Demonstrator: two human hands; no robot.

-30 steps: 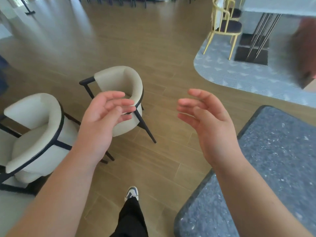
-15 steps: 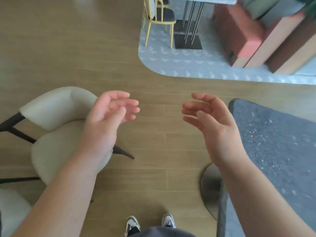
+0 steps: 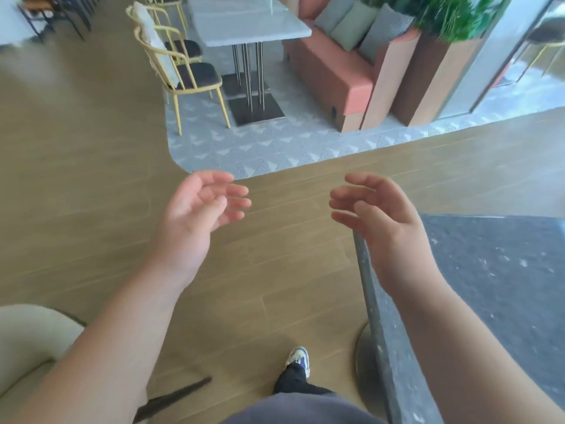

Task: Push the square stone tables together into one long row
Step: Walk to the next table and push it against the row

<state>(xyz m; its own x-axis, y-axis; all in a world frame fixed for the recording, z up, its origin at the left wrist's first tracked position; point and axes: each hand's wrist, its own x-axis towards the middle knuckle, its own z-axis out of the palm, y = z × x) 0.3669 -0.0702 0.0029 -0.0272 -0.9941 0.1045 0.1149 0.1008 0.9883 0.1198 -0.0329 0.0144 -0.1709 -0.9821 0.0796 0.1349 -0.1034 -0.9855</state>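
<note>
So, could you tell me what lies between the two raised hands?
In the head view, only bare wooden floor shows between the left hand and the right hand.

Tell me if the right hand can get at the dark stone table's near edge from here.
Probably yes: the right hand hovers open, holding nothing, just above the dark stone table by its edge, with nothing between them.

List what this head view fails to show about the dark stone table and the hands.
- Dark stone table: cut off by the right and bottom edges; right hand and forearm cover part of its near edge.
- Its base: mostly hidden under the top.
- Other tables to join: none in view.
- Left hand: fingertips blurred.
</note>
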